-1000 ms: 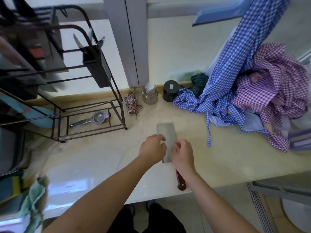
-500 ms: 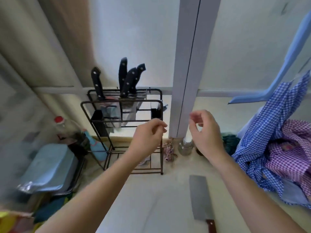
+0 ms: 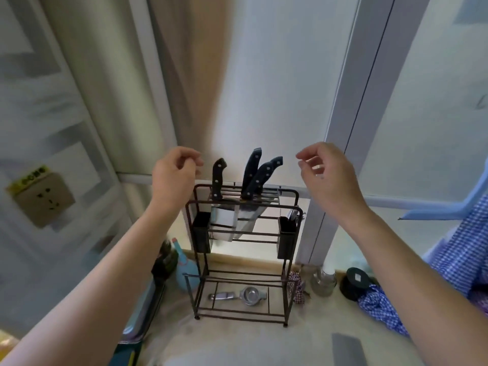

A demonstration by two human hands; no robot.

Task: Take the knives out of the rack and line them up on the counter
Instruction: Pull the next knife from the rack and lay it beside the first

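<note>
Both hands are raised at mid-frame, one on either side of the knife handles. The left hand (image 3: 173, 175) sits left of centre, fingers curled loosely inward with thumb and fingertips near each other but closed on nothing; it holds nothing and stops just short of the leftmost handle. The right hand (image 3: 326, 171) is right of centre, likewise loosely curled and empty, index finger and thumb slightly apart and pointing left toward the handles, touching none of them.

Between the hands stands the black wire knife rack (image 3: 241, 249) on the pale counter (image 3: 237, 342), in the lower middle of the frame. Three black riveted knife handles rise from its top slots: a single knife (image 3: 218, 178) on the left, standing nearly upright, and two more knives (image 3: 260, 174) leaning right, close together and overlapping. Their broad steel blades hang down inside the rack's upper tier. A small black cup hangs at each side of the rack, and a metal squeezer (image 3: 240, 295) lies on the bottom shelf.

At the bottom edge, right of centre, the grey blade of a cleaver (image 3: 347, 348) lies flat on the counter, well apart from the rack. Blue checked cloth (image 3: 464, 254) fills the right edge
</note>
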